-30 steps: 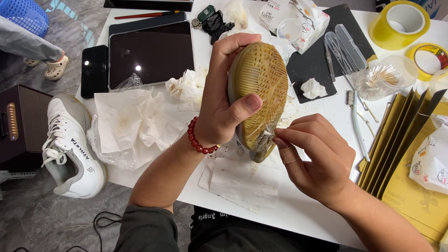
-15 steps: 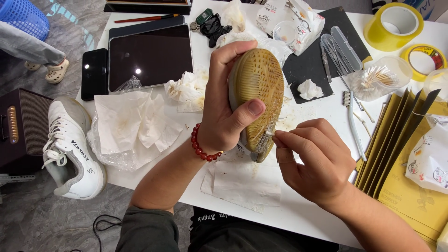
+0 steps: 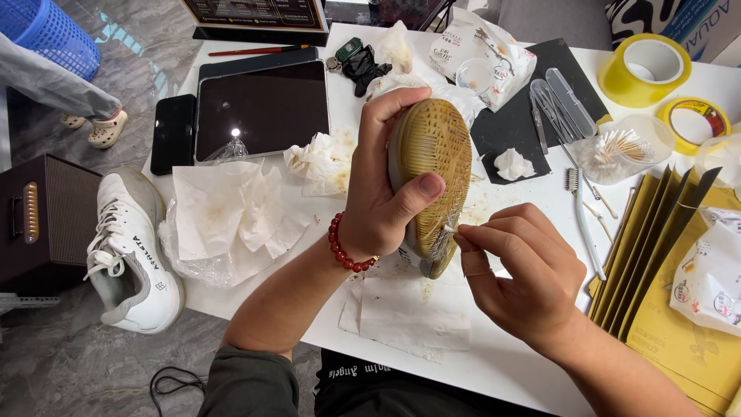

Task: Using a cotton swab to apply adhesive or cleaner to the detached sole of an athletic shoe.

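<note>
One head view on record. The left hand (image 3: 382, 208) is closed around a shoe (image 3: 431, 185) turned sole-up, thumb pressed across the yellowed tread, fingers wrapped behind the toe end; the shoe is raised above the white bench (image 3: 494, 363), heel end lowest. A red bead bracelet (image 3: 345, 249) sits on that wrist. The right hand (image 3: 521, 274) is pinched shut on a small white swab (image 3: 449, 229), its tip touching the sole's right edge just below the left thumb. A stained paper towel (image 3: 409, 313) lies directly beneath the shoe. A tablet (image 3: 262, 108) and crumpled tissues (image 3: 231, 212) lie left of the hands; a matching white sneaker (image 3: 131, 255) stands on the floor.
</note>
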